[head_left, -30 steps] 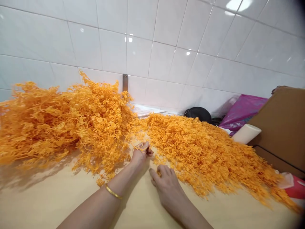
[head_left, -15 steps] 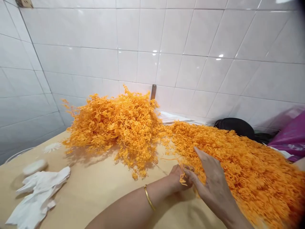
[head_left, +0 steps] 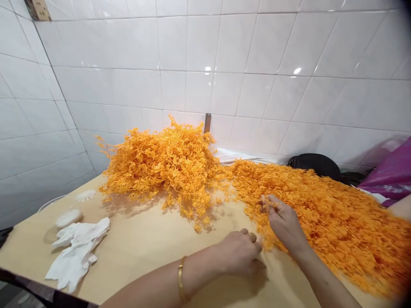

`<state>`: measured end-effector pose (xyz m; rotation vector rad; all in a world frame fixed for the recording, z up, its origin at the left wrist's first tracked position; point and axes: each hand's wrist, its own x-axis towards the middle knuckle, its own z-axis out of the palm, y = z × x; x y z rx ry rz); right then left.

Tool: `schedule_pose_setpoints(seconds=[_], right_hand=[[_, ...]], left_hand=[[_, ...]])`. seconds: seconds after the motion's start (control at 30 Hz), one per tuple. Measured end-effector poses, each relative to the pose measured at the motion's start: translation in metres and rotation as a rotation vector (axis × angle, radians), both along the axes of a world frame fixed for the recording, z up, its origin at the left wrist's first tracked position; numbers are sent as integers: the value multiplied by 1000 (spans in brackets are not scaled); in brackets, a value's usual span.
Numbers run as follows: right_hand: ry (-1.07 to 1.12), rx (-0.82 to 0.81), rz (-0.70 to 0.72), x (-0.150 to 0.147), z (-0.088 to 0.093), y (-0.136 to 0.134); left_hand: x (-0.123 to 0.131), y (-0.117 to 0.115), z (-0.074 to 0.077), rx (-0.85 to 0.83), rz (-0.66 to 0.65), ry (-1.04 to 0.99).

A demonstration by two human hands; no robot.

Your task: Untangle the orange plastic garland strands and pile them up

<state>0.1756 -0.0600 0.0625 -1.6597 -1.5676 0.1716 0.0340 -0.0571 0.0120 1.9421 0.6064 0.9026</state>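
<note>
My left hand [head_left: 240,253], with a gold bracelet [head_left: 181,278] on its wrist, is low over the table with its fingers curled. Whatever those fingers hold, if anything, is hidden beneath them. At the near left edge of a wide heap of loose orange plastic flower pieces [head_left: 324,214], my right hand [head_left: 284,218] pinches a small orange flower piece [head_left: 269,202] between thumb and fingers. Farther back on the left rises a tall tangle of orange artificial flower sprigs [head_left: 160,160], apart from both hands.
White gloves [head_left: 78,244], a white round object [head_left: 68,218] and a white toothed disc [head_left: 86,195] are on the left of the tan table [head_left: 138,248]. A black bag [head_left: 314,164] and a purple bag [head_left: 388,175] stand behind the heap. A tiled wall [head_left: 183,42] closes off the back.
My hands have come apart. The right has moved forward to the heap's edge and closed on an orange piece; the left has turned palm down, and the orange strand seen in it no longer shows.
</note>
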Motion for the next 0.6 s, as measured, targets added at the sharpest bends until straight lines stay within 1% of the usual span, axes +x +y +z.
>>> schedule_pose_setpoints(seconds=[0.03,0.07,0.1,0.17,0.23,0.27,0.3,0.33,0.4,0.47,0.53,0.6], right_hand=[[65,-8,-5,4,0,0],[113,-17,4,7,-2,0],[142,-27,22,9,-3,0],[160,-45,60,8,-6,-4],[210,-39,95,4,-6,-12],[271,-29,108,2,-4,-17],[357,-22,118,0,-2,-24],[462,-24,125,-1,1,-32],[686,-50,140,2,7,-51],[853,-82,147,12,12,-76],[932,-122,122,30,14,-107],[941,-157,54,53,12,-144]], left_hand=[[-12,-2,6,196,-66,133],[-24,-1,13,375,-77,236],[-36,3,19,509,-18,288],[-60,17,29,659,232,305],[-82,36,34,739,429,399],[-91,45,33,761,480,473],[-100,52,31,775,503,542],[-106,58,27,791,505,598],[-115,61,18,851,507,654],[-120,56,11,911,513,626],[-125,47,8,944,492,558],[-133,37,6,956,454,481]])
